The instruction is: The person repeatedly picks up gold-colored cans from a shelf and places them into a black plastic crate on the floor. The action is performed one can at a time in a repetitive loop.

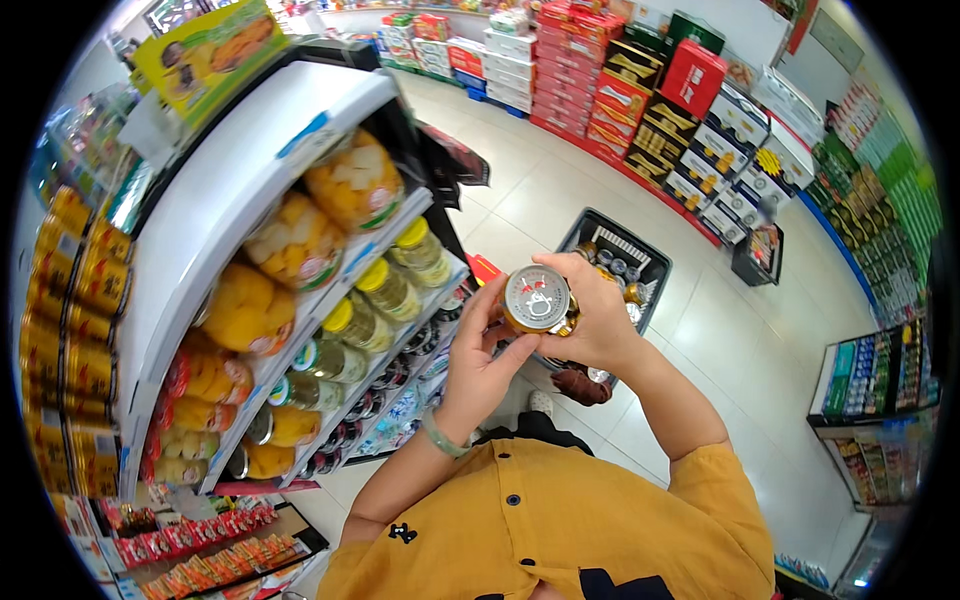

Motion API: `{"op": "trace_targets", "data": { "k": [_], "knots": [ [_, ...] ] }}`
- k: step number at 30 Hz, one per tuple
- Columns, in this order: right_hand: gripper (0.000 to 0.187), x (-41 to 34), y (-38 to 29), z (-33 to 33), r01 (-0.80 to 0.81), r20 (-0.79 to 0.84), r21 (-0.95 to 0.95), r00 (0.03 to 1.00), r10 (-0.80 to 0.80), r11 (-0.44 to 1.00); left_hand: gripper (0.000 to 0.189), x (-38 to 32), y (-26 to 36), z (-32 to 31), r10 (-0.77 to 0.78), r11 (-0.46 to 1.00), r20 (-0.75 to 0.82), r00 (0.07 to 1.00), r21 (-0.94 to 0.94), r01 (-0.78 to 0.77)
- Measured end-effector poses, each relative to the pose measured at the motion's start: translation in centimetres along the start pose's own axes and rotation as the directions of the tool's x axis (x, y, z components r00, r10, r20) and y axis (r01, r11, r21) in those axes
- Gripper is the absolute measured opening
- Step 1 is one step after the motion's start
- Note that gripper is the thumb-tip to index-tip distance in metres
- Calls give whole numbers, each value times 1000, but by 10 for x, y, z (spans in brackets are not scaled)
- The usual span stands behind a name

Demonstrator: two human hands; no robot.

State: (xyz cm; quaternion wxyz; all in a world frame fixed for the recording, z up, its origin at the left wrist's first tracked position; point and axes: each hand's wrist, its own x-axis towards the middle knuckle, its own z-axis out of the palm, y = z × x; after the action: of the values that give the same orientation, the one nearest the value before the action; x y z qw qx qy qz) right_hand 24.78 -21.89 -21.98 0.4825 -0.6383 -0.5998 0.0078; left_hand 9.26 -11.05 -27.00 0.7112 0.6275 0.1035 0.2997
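A gold metal drink can point(536, 298) with a silver lid is held between both hands, its lid facing up toward me. My left hand point(484, 352) grips its left side, thumb below. My right hand point(596, 315) holds its right side, fingers at the upper edge. Beyond and below the hands, a dark plastic shopping basket point(651, 259) holds several cans; the hands hide part of it. To the left, a white shelf unit point(247, 112) carries large jars of fruit point(247, 307) and smaller yellow-lidded jars point(390, 289).
Gold cans point(64, 330) are stacked at the far left. Stacked drink cartons point(574, 67) line the back wall. A second dark basket point(757, 255) stands on the tiled floor near them. Another stocked shelf point(870, 382) is at the right; packet snacks point(202, 551) lie at lower left.
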Motion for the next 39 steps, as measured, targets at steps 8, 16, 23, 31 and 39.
{"op": "trace_targets", "data": {
  "k": [8,16,23,31,39],
  "knots": [
    [71,-102,126,37,-404,13,-151,912,411,902,69,8,-160,30,-238,957,64,969,187,222],
    [61,-151,234,102,-492,-127,-231,871,475,839,76,21,-283,37,-422,818,14,907,437,374],
    [64,-162,319,142,-664,-166,-201,748,643,720,75,37,-351,33,-582,774,31,812,328,542],
    [70,-160,354,162,-712,-63,-172,698,714,681,72,50,-347,28,-705,662,2,709,363,656],
    [77,-144,347,161,-708,-6,-318,667,745,631,69,35,-322,21,-730,606,-31,682,432,668]
  ]
}}
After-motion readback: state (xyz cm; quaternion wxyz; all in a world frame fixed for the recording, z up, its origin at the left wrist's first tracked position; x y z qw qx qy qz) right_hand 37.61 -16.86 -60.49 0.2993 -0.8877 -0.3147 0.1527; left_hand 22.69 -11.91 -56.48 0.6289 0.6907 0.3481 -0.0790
